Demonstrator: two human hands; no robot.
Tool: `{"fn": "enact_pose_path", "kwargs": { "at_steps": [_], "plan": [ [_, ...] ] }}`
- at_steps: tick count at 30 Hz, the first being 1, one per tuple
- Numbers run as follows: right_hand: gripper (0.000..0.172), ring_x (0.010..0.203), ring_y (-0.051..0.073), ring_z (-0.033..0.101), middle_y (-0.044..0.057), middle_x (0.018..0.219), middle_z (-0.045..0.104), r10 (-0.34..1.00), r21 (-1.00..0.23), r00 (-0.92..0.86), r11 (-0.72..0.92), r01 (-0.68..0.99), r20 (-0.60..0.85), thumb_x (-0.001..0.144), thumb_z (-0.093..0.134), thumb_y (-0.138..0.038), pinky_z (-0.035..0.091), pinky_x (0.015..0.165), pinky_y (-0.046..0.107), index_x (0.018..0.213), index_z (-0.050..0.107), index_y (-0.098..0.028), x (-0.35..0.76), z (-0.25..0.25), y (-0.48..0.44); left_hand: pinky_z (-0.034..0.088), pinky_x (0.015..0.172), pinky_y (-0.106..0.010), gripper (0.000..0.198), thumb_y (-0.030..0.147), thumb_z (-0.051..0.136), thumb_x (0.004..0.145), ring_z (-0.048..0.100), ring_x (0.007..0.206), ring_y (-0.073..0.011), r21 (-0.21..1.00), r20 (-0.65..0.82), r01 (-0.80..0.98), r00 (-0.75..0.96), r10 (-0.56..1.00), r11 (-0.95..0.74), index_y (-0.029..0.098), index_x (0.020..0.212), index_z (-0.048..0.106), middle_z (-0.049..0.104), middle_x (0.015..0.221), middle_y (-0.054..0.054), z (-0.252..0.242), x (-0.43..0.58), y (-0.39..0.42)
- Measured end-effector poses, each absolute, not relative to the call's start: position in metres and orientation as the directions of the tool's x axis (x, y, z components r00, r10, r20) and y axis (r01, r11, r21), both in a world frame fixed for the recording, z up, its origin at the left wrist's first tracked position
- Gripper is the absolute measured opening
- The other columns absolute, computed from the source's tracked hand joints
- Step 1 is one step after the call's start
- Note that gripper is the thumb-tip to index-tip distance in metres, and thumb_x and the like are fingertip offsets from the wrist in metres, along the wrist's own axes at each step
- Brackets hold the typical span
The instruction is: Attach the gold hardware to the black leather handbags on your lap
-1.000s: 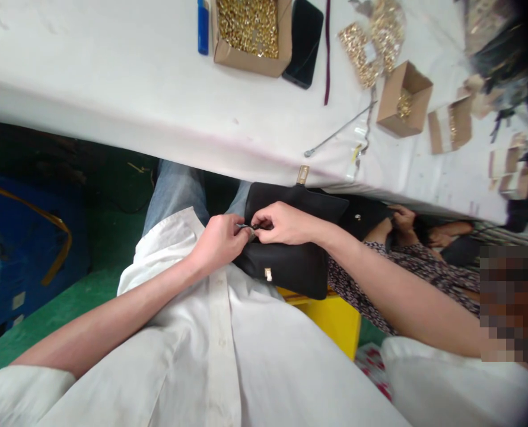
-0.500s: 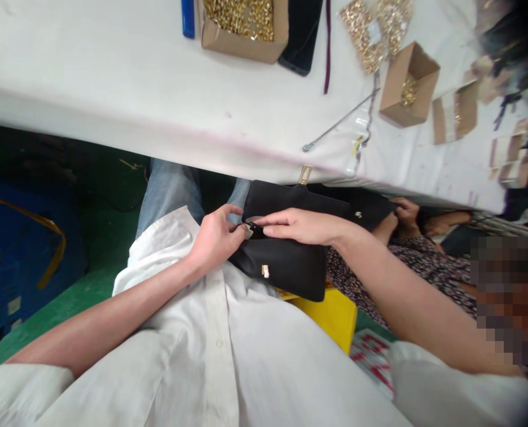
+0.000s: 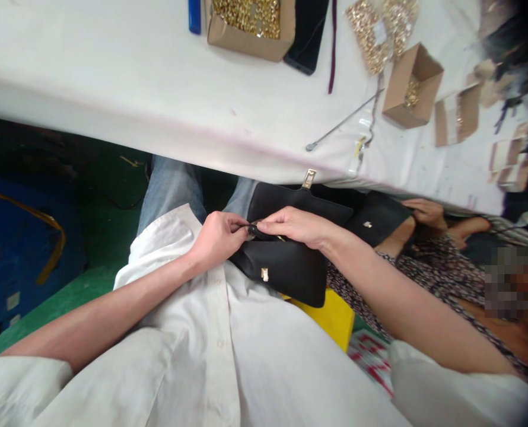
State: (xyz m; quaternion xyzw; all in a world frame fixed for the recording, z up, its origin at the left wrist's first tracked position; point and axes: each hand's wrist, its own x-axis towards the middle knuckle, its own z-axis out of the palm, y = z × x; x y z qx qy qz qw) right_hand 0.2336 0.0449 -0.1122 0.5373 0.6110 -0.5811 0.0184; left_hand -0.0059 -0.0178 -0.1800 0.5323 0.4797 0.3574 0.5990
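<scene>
A black handbag (image 3: 286, 273) rests on my lap. Its flap (image 3: 286, 200) is folded back toward the table and bears a gold clasp plate (image 3: 309, 178). On the bag's front panel sits a small gold turn lock (image 3: 264, 274). At the bag's opening, on its left side, my left hand (image 3: 222, 238) is closed in a pinch on a small black strap (image 3: 249, 235). My right hand (image 3: 294, 226) meets it from the other side, thumb and fingers pinched at the same strap. The fingers partly cover the strap, so its end is hidden.
On the white-covered table stand a cardboard box (image 3: 250, 46) of gold fittings, a dark phone (image 3: 307, 44), bags of fittings (image 3: 371, 41), a smaller box (image 3: 413, 89) and a metal rod (image 3: 344, 121). To the right, a co-worker's hand (image 3: 428, 214) is near another black bag (image 3: 377, 219).
My right hand's stretched fingers have curled into a pinch at the strap. My left hand stays at the opening, its fingertips drawn closer together. The co-worker's black bag has shifted slightly.
</scene>
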Motion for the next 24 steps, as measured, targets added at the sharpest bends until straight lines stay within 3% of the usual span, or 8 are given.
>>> {"fn": "enact_pose_path", "kwargs": {
  "at_steps": [4, 9, 15, 20, 24],
  "plan": [
    [0.054, 0.069, 0.018, 0.061, 0.003, 0.079, 0.076, 0.529, -0.677, -0.448, -0.400, 0.617, -0.721, 0.079, 0.092, -0.073, 0.048, 0.066, 0.030, 0.086, 0.089, -0.019, 0.230, -0.113, 0.045, 0.052, 0.064, -0.026, 0.026, 0.026, 0.070, 0.094, 0.079, 0.084, -0.0244, 0.980, -0.200, 0.065, 0.293, 0.935, 0.189, 0.015, 0.108, 0.089, 0.086, 0.090, -0.008, -0.183, -0.006, -0.018],
    [0.043, 0.086, 0.021, 0.071, 0.005, 0.105, 0.086, 0.527, -0.691, -0.467, -0.396, 0.604, -0.710, 0.079, 0.096, -0.057, 0.056, 0.082, 0.032, 0.104, 0.093, -0.023, 0.231, -0.115, 0.045, 0.051, 0.063, -0.026, 0.025, 0.024, 0.070, 0.093, 0.077, 0.080, -0.0214, 0.986, -0.166, 0.083, 0.337, 0.927, 0.146, 0.016, 0.103, 0.091, 0.086, 0.090, -0.007, -0.177, -0.009, -0.016],
    [0.036, 0.084, 0.021, 0.070, 0.003, 0.101, 0.085, 0.553, -0.702, -0.519, -0.179, 0.690, -0.652, 0.089, 0.086, -0.051, 0.051, 0.078, 0.031, 0.108, 0.093, -0.022, 0.227, -0.108, 0.047, 0.051, 0.062, -0.026, 0.023, 0.028, 0.072, 0.093, 0.076, 0.079, -0.0217, 0.986, -0.164, 0.083, 0.353, 0.921, 0.143, 0.016, 0.099, 0.091, 0.085, 0.088, -0.007, -0.178, -0.010, -0.015],
    [0.027, 0.076, 0.021, 0.067, 0.001, 0.086, 0.082, 0.642, -0.625, -0.524, 0.088, 0.776, -0.559, 0.094, 0.079, -0.044, 0.045, 0.069, 0.031, 0.101, 0.092, -0.021, 0.215, -0.101, 0.042, 0.046, 0.058, -0.025, 0.024, 0.032, 0.075, 0.092, 0.071, 0.068, -0.0187, 0.975, -0.221, 0.101, 0.362, 0.906, 0.197, 0.016, 0.100, 0.090, 0.082, 0.079, -0.006, -0.179, -0.010, -0.012],
    [0.020, 0.078, 0.022, 0.070, 0.001, 0.086, 0.083, 0.676, -0.595, -0.527, 0.162, 0.788, -0.515, 0.094, 0.080, -0.037, 0.046, 0.069, 0.032, 0.099, 0.092, -0.022, 0.211, -0.100, 0.039, 0.043, 0.056, -0.024, 0.020, 0.030, 0.077, 0.089, 0.069, 0.066, -0.0170, 0.963, -0.269, 0.079, 0.367, 0.890, 0.259, 0.015, 0.096, 0.088, 0.082, 0.077, -0.005, -0.176, -0.012, -0.009]
  ]
}}
